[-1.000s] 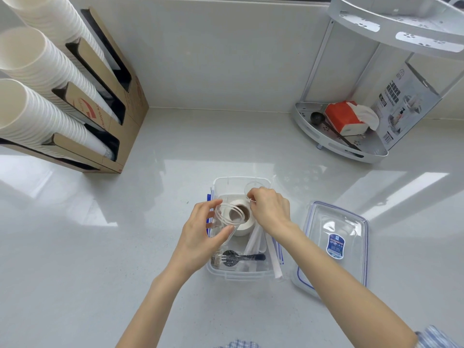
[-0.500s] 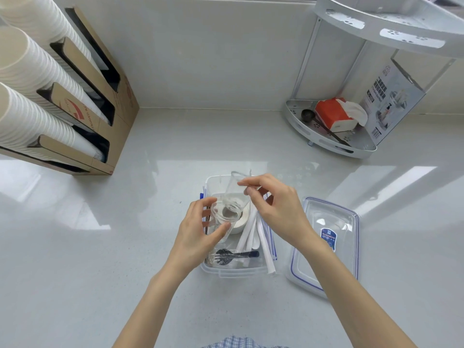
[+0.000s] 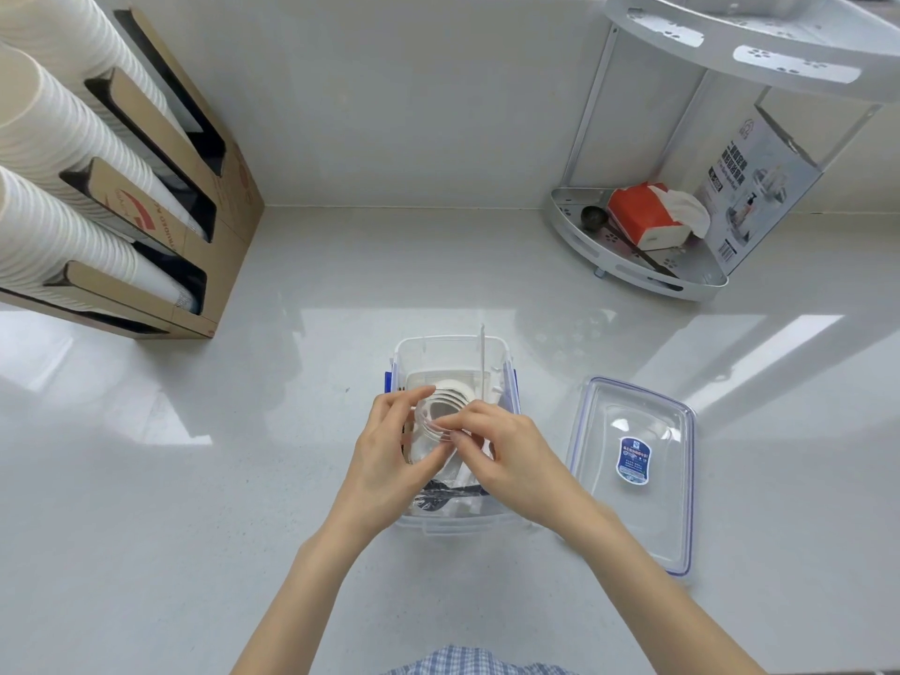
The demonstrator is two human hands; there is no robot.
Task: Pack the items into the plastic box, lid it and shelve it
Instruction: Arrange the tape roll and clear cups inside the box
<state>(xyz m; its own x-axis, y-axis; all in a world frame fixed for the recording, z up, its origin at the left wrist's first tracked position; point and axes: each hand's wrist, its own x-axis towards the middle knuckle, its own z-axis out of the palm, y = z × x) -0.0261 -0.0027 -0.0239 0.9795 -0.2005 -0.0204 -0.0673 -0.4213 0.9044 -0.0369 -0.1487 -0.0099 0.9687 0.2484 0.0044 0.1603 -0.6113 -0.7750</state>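
Clear plastic box (image 3: 455,350) sits open on the pale countertop (image 3: 195,479), near the front edge. Both hands work directly over it.

Left hand (image 3: 384,460): fingers curled around a stack of clear plastic cups (image 3: 433,426), thumb at the rim, cups tilted with the open mouth facing up and away. Stack is held above the box interior, not resting on the floor of it as far as can be told.

Right hand (image 3: 511,455): thumb and forefinger pinched narrow on the near rim of the same cups; remaining fingers loosely folded. Whether it grips 1 cup or only touches the rim cannot be told.

Inside the box: a white roll of tape (image 3: 455,384) at the far end, a dark fork (image 3: 448,492) in a clear wrapper at the near end, white wrapped sticks partly hidden under the right hand. 1 thin white stick (image 3: 482,362) stands upright against the far right wall, projecting above the rim.

Lid (image 3: 633,470) lies flat on the counter just to the right of the box, blue label visible, not touching it.

Corner shelf rack (image 3: 633,270) stands at the far right.
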